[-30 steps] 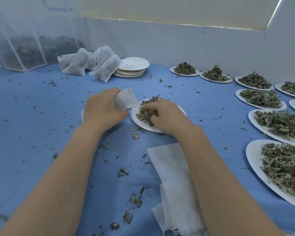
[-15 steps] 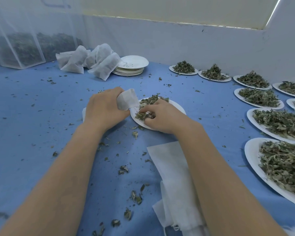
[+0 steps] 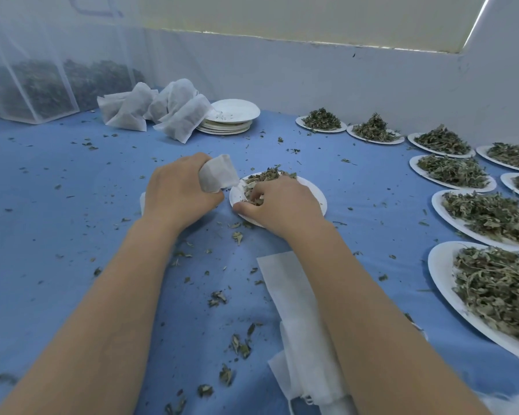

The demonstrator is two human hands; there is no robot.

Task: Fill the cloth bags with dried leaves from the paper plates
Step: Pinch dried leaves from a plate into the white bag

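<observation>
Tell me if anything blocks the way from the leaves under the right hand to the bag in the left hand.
Nothing visible does. The right hand gathers dried leaves on the paper plate, and the cloth bag gripped by the left hand sits right at the plate's edge.

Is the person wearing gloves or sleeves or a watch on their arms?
No. Both arms are bare from the bottom edge of the picture up to the fingers. The left hand and right hand have no gloves, rings, watch or bracelet showing, and no sleeve is in view.
</observation>
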